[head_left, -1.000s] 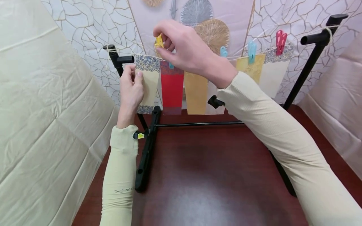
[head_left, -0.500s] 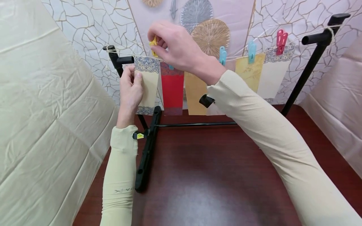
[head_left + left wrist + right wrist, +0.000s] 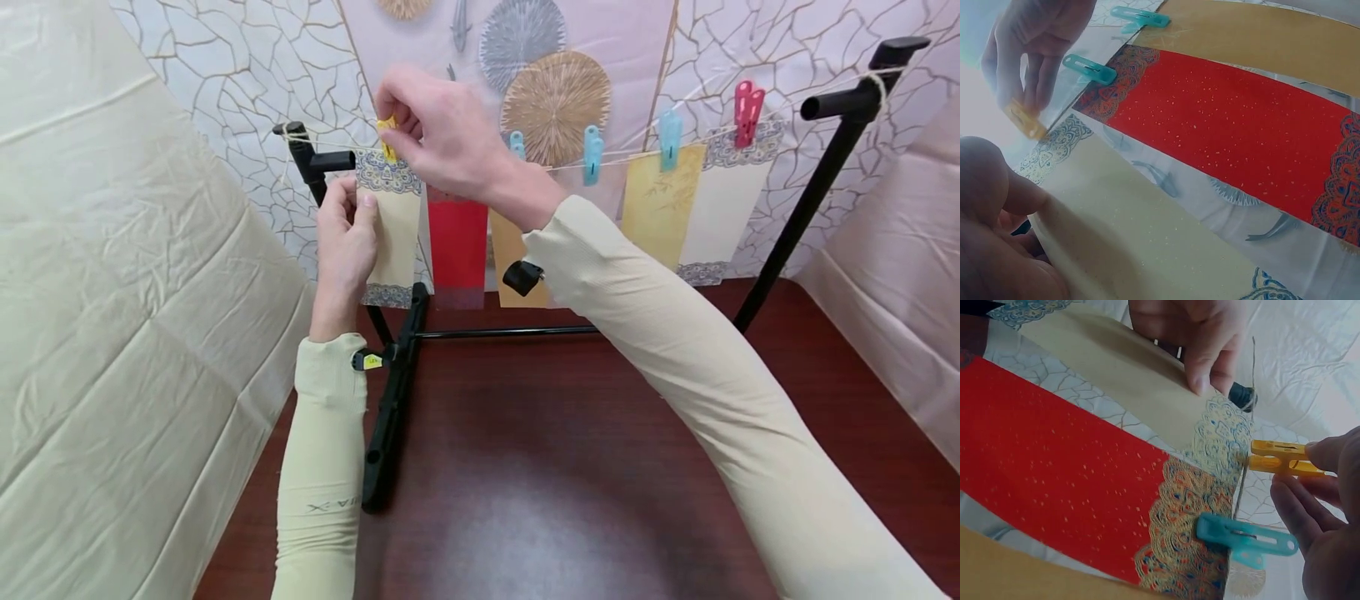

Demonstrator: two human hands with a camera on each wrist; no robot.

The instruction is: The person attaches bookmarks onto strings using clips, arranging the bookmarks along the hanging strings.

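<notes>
A cream paper strip with blue lace-patterned ends (image 3: 393, 225) hangs at the left end of the string (image 3: 1240, 487). My left hand (image 3: 347, 229) pinches its left edge between thumb and fingers. Above it, my right hand (image 3: 450, 133) pinches a yellow clothespin (image 3: 1280, 456) by its handle end. The pin's tip is at the strip's top edge by the string; whether it is clamped on, I cannot tell. Beside this hangs a red patterned strip (image 3: 1222, 119), held by a teal clothespin (image 3: 1247, 537). My right hand covers its top in the head view.
Farther right along the string hang tan (image 3: 517, 258), yellow (image 3: 660, 200) and white (image 3: 723, 200) strips, with blue clothespins (image 3: 592, 156) and a pink clothespin (image 3: 747, 115). A black stand's posts (image 3: 832, 158) and crossbar (image 3: 510, 332) stand on the dark red table (image 3: 525, 450).
My right hand has moved left and slightly down with the yellow clothespin, from above the red strip to the cream strip's top edge. My left hand has stayed nearly still on the strip.
</notes>
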